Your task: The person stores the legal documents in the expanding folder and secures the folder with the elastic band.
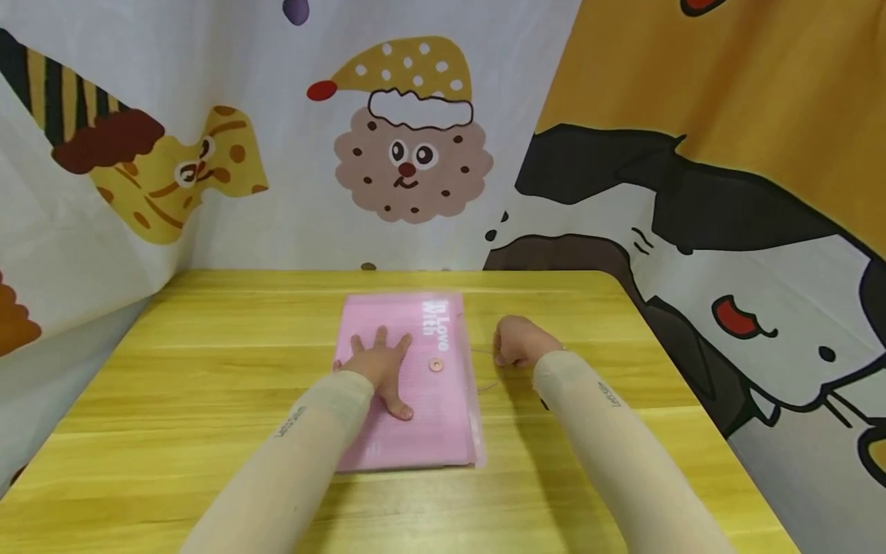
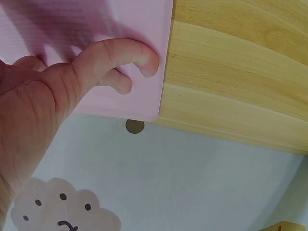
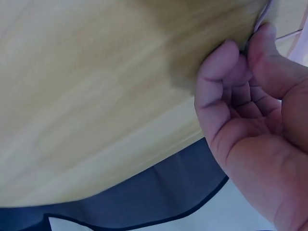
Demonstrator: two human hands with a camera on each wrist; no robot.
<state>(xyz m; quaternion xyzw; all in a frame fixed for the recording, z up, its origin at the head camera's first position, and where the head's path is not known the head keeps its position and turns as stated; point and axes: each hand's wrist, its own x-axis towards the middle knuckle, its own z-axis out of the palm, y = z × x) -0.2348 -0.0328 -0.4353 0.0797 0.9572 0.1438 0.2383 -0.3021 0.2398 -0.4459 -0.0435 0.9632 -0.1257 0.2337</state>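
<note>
A pink document folder (image 1: 422, 431) with white lettering lies flat on the table, with a small round button (image 1: 435, 365) near its right side. My left hand (image 1: 379, 365) rests on the folder's left half, its fingers spread. In the left wrist view, the fingers (image 2: 115, 52) of that hand bend down toward the folder's corner. To the right of the folder, my right hand (image 1: 522, 341) pinches a thin string (image 3: 262, 15) between thumb and forefinger. The other fingers are curled in toward the palm. Part of the string shows between the folder's edge and this hand.
The wooden table (image 1: 228, 369) has a pale, striped grain and a rounded far right corner. Behind it hangs a printed curtain (image 1: 263, 231) with cartoon figures, which drapes down along both sides. Pale sleeves (image 1: 284, 477) cover both forearms.
</note>
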